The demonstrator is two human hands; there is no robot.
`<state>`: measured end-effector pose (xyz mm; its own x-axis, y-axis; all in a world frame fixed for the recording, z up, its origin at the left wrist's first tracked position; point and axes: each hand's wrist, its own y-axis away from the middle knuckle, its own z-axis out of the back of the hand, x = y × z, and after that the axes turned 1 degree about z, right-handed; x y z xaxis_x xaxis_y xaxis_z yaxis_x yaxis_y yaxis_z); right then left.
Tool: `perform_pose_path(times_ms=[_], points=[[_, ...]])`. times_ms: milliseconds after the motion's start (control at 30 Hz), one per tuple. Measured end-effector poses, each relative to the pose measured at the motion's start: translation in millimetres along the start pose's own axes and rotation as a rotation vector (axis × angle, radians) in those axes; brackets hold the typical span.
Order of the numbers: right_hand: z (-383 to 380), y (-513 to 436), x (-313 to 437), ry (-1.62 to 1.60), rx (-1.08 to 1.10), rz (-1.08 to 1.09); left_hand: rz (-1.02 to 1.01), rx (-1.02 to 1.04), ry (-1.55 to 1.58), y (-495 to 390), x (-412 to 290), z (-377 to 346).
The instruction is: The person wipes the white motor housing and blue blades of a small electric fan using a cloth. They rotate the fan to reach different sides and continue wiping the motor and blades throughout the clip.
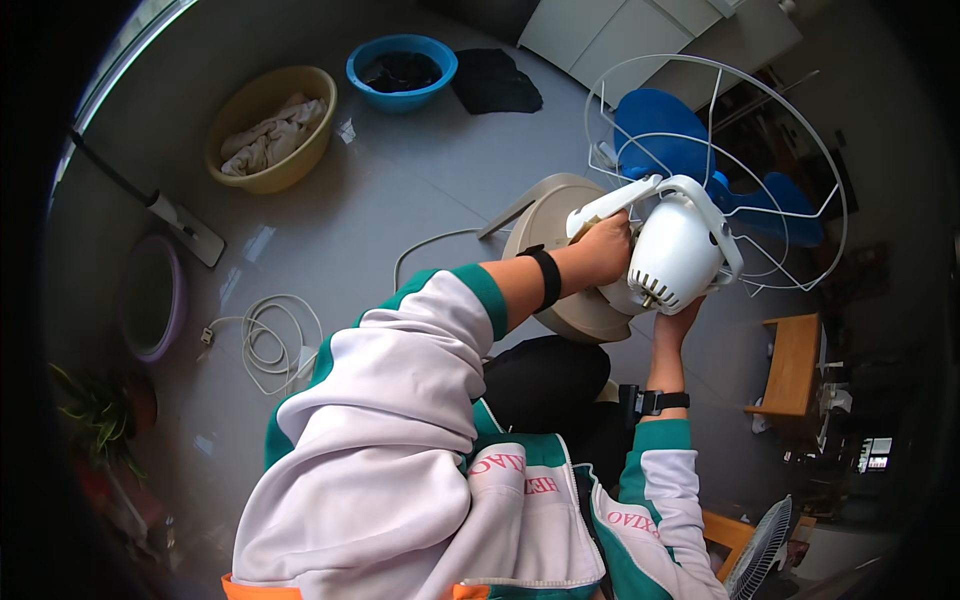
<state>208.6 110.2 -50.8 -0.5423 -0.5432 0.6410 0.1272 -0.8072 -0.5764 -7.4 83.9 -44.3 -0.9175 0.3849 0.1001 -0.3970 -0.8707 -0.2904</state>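
Note:
An electric fan with a white motor housing (675, 255), blue blades (664, 135) and an open white wire guard (844, 187) lies before me, above a beige round base (544, 225). The guard and blades point away to the upper right. My left hand (606, 244) is closed around a part beside the motor, near the white bracket arm (611, 204); what its fingers hold is partly hidden. My right hand (677, 319) is under the lower end of the housing, its fingers mostly hidden behind it.
A coiled white cable (259, 337) lies on the floor at left. Farther off are a yellow basin (326, 142) with cloth, a blue basin (401, 101), a black mat (499, 82) and a flat mop (191, 232). A wooden stool (795, 364) stands at right, another fan (761, 551) lower right.

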Motion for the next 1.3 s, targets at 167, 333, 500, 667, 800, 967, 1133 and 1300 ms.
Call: perform_pose_path(times_ms=[167, 333, 500, 667, 800, 967, 1133, 1300], points=[[-1.6, 1.1, -10.8, -0.020, -0.003, -0.036, 0.011, -0.191, -0.168, 40.2, -9.9, 17.0], [-3.1, 0.8, -20.4, -0.211, 0.020, -0.058, -0.007, -0.181, -0.194, 60.6, -16.2, 17.2], [1.8, 1.1, -11.8, -0.006, 0.056, 0.030, -0.058, 0.158, -0.277, 29.2, -17.4, 27.1], [6.4, 0.5, -1.4, 0.034, 0.056, 0.026, -0.037, 0.044, -0.024, 4.2, 0.1, 27.9], [4.5, 1.0, -3.7, -0.067, 0.083, -0.053, -0.029, 0.072, 0.065, 7.9, 3.6, 20.7], [1.4, 1.4, -10.3, -0.053, 0.043, -0.008, 0.083, -0.224, 0.057, 35.9, -12.4, -2.0], [0.8, 0.6, -8.3, -0.109, 0.057, -0.031, 0.101, -0.399, -0.011, 55.0, -21.6, -11.7], [-1.3, -1.3, -4.1, -0.287, 0.036, -0.125, 0.103, -0.352, 0.295, 80.9, -15.3, 3.9]])
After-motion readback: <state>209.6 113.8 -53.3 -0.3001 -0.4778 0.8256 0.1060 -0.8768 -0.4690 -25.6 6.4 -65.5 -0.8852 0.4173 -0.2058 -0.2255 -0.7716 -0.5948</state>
